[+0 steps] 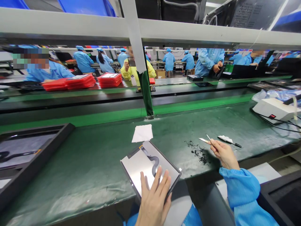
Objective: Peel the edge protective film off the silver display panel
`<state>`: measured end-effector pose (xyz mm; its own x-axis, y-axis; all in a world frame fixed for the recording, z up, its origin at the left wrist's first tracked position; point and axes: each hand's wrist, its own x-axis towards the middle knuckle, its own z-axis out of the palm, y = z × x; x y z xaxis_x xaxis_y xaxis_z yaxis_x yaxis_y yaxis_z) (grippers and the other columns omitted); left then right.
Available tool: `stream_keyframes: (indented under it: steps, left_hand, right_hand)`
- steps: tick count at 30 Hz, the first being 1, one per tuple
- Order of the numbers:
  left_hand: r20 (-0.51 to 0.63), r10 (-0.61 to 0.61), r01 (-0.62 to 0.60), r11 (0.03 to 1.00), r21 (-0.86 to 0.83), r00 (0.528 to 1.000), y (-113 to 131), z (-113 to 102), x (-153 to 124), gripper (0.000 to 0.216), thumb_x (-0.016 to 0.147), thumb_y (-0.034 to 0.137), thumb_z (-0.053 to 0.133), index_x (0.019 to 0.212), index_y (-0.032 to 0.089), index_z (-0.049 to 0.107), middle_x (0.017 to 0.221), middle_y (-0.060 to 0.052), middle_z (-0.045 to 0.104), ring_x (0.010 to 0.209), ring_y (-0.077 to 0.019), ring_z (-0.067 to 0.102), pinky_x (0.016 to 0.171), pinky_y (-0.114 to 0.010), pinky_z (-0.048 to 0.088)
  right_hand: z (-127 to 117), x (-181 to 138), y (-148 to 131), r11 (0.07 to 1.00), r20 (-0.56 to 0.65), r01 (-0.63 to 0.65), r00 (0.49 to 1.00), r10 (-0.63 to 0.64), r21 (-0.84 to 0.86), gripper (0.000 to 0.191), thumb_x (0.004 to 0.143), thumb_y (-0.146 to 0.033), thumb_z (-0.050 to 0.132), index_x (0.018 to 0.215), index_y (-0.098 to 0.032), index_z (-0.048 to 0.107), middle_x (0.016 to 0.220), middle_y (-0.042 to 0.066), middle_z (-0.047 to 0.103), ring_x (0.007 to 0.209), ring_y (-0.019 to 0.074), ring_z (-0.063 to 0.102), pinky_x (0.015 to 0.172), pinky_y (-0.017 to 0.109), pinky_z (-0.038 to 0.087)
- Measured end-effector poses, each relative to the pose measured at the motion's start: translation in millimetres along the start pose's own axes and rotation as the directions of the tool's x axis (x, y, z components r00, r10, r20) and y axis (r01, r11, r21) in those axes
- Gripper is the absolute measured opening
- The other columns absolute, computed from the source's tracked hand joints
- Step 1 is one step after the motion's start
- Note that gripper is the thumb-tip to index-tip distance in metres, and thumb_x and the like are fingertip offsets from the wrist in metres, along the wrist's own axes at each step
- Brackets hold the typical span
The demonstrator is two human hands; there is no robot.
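Note:
My left hand (154, 197) lies flat, fingers stretched out, on a grey rectangular panel (143, 160) with a dark flex cable curling over its back. The panel rests tilted at the front edge of the green bench mat (82, 163). My right hand (223, 152), in a blue sleeve, pinches a thin metal tool (208, 138) that points up and left. Just left of that hand lies a small heap of black scraps (197, 150). A flat blade (203, 140) lies near the tool tip.
A white paper sheet (142, 133) lies behind the panel. A black tray (28, 153) sits at left, a white device (274, 109) with cables at right, a dark-handled tool (229, 141) beside it. A green-wrapped post (145, 91) stands mid-bench. Workers in blue sit across the conveyor with red stacks (109, 80).

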<state>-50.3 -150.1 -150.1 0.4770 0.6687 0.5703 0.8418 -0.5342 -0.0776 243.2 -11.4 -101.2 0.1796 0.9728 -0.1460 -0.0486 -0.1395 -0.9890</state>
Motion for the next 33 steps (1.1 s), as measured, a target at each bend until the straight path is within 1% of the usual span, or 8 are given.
stream_keyframes:
  steps: [4, 8, 13, 18, 21, 24, 28, 33]
  left_hand:
    - [0.01, 0.024, -0.024, 0.999, 0.027, 1.0, -1.9, -2.0, 2.1, 0.037, 0.095, 0.014, 0.052, 0.131, 0.012, 0.06, 0.135, -0.012, 0.065, 0.135, -0.034, 0.051, 0.119, -0.066, -0.003]
    - [0.023, 0.08, -0.081, 0.996, 0.039, 0.996, -7.2, -7.6, 9.2, 0.031, 0.097, 0.026, 0.057, 0.125, 0.014, 0.063, 0.131, -0.012, 0.067, 0.13, -0.0365, 0.055, 0.118, -0.068, -0.004]
    - [0.047, -0.042, 0.053, 0.957, -0.285, 0.998, -10.4, -19.3, 35.7, 0.021, 0.101, 0.024, 0.05, 0.119, 0.018, 0.06, 0.107, -0.008, 0.075, 0.123, -0.031, 0.062, 0.118, -0.066, 0.019]
    - [0.256, -0.137, 0.26, 0.794, -0.549, 0.957, -16.9, -24.6, 88.9, 0.019, 0.093, 0.026, 0.065, 0.111, 0.023, 0.059, 0.092, 0.0, 0.073, 0.087, -0.0212, 0.072, 0.111, -0.061, 0.038]
    - [0.31, -0.09, 0.259, 0.783, -0.565, 0.947, -23.1, -18.1, 114.4, 0.01, 0.084, 0.025, 0.075, 0.089, 0.023, 0.067, 0.1, -0.003, 0.072, 0.102, -0.0254, 0.068, 0.099, -0.052, 0.05]
    - [0.287, -0.057, 0.22, 0.788, -0.575, 0.956, -25.2, -7.6, 123.9, 0.014, 0.085, 0.021, 0.073, 0.073, 0.023, 0.067, 0.103, -0.003, 0.071, 0.118, -0.0277, 0.061, 0.097, -0.046, 0.051]
    - [0.193, -0.126, 0.212, 0.819, -0.533, 0.973, -27.3, 3.7, 129.9, 0.012, 0.091, 0.018, 0.061, 0.081, 0.021, 0.063, 0.113, -0.007, 0.067, 0.131, -0.0307, 0.05, 0.102, -0.051, 0.046]
    - [0.058, -0.248, 0.248, 0.868, -0.43, 0.967, -41.1, 12.8, 163.1, 0.022, 0.101, 0.016, 0.04, 0.094, 0.018, 0.06, 0.121, -0.013, 0.061, 0.134, -0.0307, 0.041, 0.109, -0.059, 0.034]
  right_hand:
    - [-1.6, -10.6, -8.6, 0.999, 0.024, 0.021, 1.0, -0.02, -0.028, 0.065, 0.05, -0.077, 0.077, 0.069, -0.016, 0.065, 0.045, -0.009, 0.039, 0.036, 0.0031, 0.02, 0.038, 0.022, 0.008]
    - [12.1, -46.0, -3.8, 0.997, 0.111, 0.035, 0.993, -0.027, -0.071, 0.062, 0.062, -0.077, 0.073, 0.074, -0.017, 0.066, 0.048, -0.006, 0.045, 0.042, 0.0073, 0.031, 0.04, 0.021, 0.019]
    - [31.7, -89.4, 24.2, 0.949, 0.292, 0.195, 0.949, -0.119, -0.246, 0.051, 0.084, -0.07, 0.057, 0.071, -0.021, 0.06, 0.055, -0.004, 0.05, 0.049, 0.0124, 0.044, 0.048, 0.025, 0.037]
    - [41.9, -106.9, 40.0, 0.904, 0.332, 0.301, 0.923, -0.196, -0.303, 0.041, 0.093, -0.058, 0.052, 0.078, -0.02, 0.062, 0.064, -0.002, 0.056, 0.058, 0.0152, 0.054, 0.055, 0.025, 0.042]
    - [44.8, -110.0, 40.1, 0.888, 0.323, 0.345, 0.914, -0.245, -0.303, 0.037, 0.094, -0.054, 0.052, 0.08, -0.021, 0.062, 0.064, -0.002, 0.056, 0.057, 0.0151, 0.055, 0.055, 0.024, 0.042]
    - [45.7, -111.4, 44.0, 0.882, 0.3, 0.356, 0.917, -0.265, -0.309, 0.035, 0.095, -0.053, 0.05, 0.085, -0.021, 0.061, 0.06, -0.004, 0.053, 0.054, 0.0152, 0.054, 0.053, 0.023, 0.042]
    - [42.3, -114.9, 62.0, 0.895, 0.18, 0.303, 0.95, -0.255, -0.328, 0.036, 0.097, -0.056, 0.046, 0.093, -0.023, 0.06, 0.058, -0.006, 0.048, 0.051, 0.0152, 0.05, 0.052, 0.024, 0.04]
    - [29.4, -117.8, 81.2, 0.945, -0.017, 0.191, 0.979, -0.203, -0.267, 0.041, 0.09, -0.063, 0.054, 0.098, -0.023, 0.059, 0.066, -0.002, 0.06, 0.062, 0.0186, 0.059, 0.059, 0.026, 0.047]
